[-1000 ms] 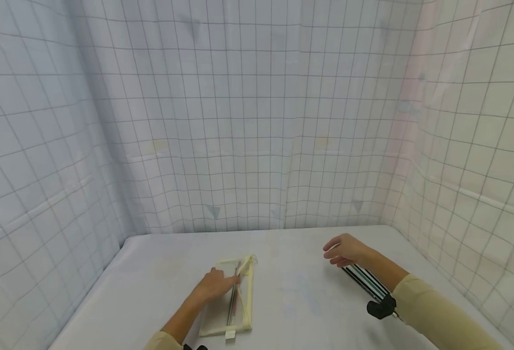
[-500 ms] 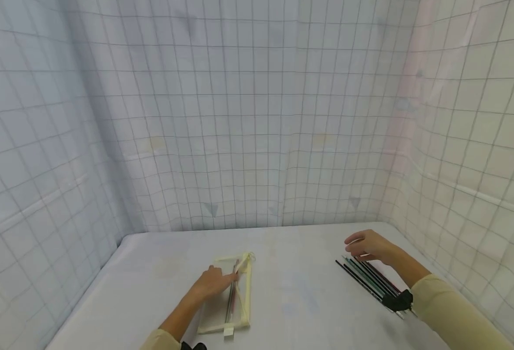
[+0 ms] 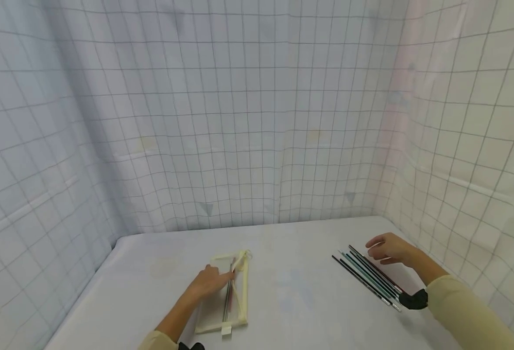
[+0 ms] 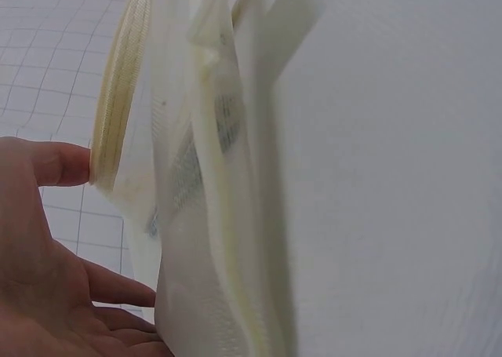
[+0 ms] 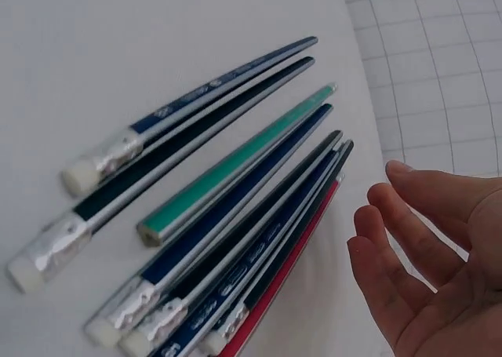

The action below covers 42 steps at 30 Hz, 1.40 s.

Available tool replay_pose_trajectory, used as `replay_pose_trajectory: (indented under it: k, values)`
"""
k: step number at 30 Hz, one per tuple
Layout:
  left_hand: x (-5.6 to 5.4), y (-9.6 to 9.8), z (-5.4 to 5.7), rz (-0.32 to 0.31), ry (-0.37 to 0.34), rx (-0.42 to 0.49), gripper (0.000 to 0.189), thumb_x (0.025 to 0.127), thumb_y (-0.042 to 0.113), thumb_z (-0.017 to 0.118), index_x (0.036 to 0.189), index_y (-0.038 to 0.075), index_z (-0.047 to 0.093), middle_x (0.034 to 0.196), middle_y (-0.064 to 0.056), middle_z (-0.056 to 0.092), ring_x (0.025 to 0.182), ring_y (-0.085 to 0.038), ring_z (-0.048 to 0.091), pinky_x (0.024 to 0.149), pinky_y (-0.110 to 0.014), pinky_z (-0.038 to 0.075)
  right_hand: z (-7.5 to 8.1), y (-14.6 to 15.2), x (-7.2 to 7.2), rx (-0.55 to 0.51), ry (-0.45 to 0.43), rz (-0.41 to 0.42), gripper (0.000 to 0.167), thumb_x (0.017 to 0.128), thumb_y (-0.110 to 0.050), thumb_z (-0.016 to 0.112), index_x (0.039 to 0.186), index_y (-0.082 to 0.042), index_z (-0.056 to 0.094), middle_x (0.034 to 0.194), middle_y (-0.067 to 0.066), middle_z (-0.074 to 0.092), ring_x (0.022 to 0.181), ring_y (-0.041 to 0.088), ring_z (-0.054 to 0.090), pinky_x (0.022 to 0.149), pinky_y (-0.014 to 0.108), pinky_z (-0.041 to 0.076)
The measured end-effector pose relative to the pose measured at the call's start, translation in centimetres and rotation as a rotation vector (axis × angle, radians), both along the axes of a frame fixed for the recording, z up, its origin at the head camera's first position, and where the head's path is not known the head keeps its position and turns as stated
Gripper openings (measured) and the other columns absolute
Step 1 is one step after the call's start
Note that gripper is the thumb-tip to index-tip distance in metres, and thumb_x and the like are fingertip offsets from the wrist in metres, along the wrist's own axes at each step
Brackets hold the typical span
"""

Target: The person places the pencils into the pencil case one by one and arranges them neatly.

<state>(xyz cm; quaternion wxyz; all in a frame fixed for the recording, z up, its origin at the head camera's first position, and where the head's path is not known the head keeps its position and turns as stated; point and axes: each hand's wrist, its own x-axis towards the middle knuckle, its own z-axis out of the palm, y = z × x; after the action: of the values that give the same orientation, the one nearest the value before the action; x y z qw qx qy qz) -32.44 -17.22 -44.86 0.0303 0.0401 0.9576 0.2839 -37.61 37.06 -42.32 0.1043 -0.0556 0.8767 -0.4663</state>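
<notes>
My left hand [image 3: 209, 283] lies over a translucent mesh zipper pouch [image 3: 245, 296] with cream edging, left of centre. In the left wrist view, the thumb touches the cream zipper edge [image 4: 123, 82], which stands apart from the mesh; the straight fingers reach down against the mesh. Slim pencils [image 3: 228, 296] show inside the pouch. At the right, my right hand [image 3: 392, 249] hovers beside several loose pencils [image 3: 368, 279], its fingers loosely bent and holding nothing. These pencils, seen close in the right wrist view, are blue, dark, green [image 5: 243, 161] and red, most with white erasers.
A white cloth covers the table [image 3: 292, 262]. Gridded white sheets [image 3: 239, 121] hang behind it and along both sides. A small white tab [image 3: 226, 330] sticks out at the pouch's near end. A black wrist strap [image 3: 414, 299] sits on the right wrist.
My right hand has moved right, away from over the loose pencils, so more of them show, spread in a fan. The left hand stays on the pouch. The head view has shifted slightly.
</notes>
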Motion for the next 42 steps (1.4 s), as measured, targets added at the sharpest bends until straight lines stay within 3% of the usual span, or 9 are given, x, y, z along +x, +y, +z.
replay_pose_trajectory:
  k: [6, 10, 23, 30, 36, 42]
  values:
    - [0.5, -0.4, 0.0, 0.009, -0.003, 0.005, 0.078, 0.093, 0.045, 0.058, 0.126, -0.025, 0.055, 0.138, -0.049, 0.044, 0.125, -0.06, 0.05, 0.101, -0.065, 0.044, -2.3, 1.0, 0.0, 0.05, -0.015, -0.042, 0.03, 0.094, -0.006, 0.072, 0.119, 0.009, 0.067, 0.102, 0.01, 0.071, 0.091, 0.025, 0.067, 0.078, 0.04, 0.059]
    - [0.8, -0.8, -0.2, 0.021, -0.014, 0.015, 0.079, 0.092, 0.046, 0.058, 0.127, -0.024, 0.054, 0.141, -0.049, 0.041, 0.124, -0.059, 0.051, 0.099, -0.066, 0.045, -3.2, 0.5, 0.3, 0.096, 0.023, -0.029, 0.02, 0.094, -0.005, 0.072, 0.11, 0.005, 0.071, 0.097, 0.009, 0.07, 0.086, 0.023, 0.064, 0.073, 0.036, 0.057]
    - [0.8, -0.6, 0.0, 0.013, 0.016, 0.01, 0.076, 0.092, 0.045, 0.058, 0.124, -0.023, 0.057, 0.137, -0.049, 0.044, 0.116, -0.054, 0.057, 0.097, -0.064, 0.047, -2.7, -0.9, 0.2, 0.283, 0.166, 0.014, 0.018, 0.091, -0.005, 0.072, 0.102, 0.008, 0.074, 0.09, 0.009, 0.071, 0.074, 0.02, 0.064, 0.064, 0.034, 0.057]
    - [0.6, -0.2, -0.1, 0.007, 0.019, -0.005, 0.075, 0.093, 0.045, 0.057, 0.124, -0.024, 0.056, 0.137, -0.048, 0.045, 0.122, -0.058, 0.053, 0.1, -0.064, 0.045, -2.6, -1.1, 0.1, 0.339, 0.199, -0.021, 0.015, 0.089, 0.0, 0.07, 0.1, 0.009, 0.075, 0.089, 0.01, 0.07, 0.074, 0.022, 0.064, 0.062, 0.037, 0.059]
    - [0.6, 0.1, -0.2, 0.008, 0.013, 0.002, 0.076, 0.093, 0.045, 0.057, 0.124, -0.024, 0.056, 0.138, -0.049, 0.044, 0.124, -0.059, 0.052, 0.101, -0.065, 0.044, -2.3, -0.6, -0.3, 0.285, 0.192, -0.093, 0.019, 0.089, -0.001, 0.069, 0.104, 0.009, 0.073, 0.091, 0.01, 0.071, 0.074, 0.022, 0.066, 0.062, 0.038, 0.06]
    - [0.8, 0.3, -0.1, 0.013, 0.005, -0.002, 0.075, 0.093, 0.044, 0.057, 0.124, -0.024, 0.057, 0.138, -0.048, 0.045, 0.125, -0.058, 0.052, 0.101, -0.065, 0.044, -0.7, -2.3, -0.4, 0.083, 0.128, -0.12, 0.027, 0.096, -0.004, 0.066, 0.116, 0.015, 0.066, 0.098, 0.016, 0.071, 0.087, 0.027, 0.07, 0.072, 0.04, 0.062]
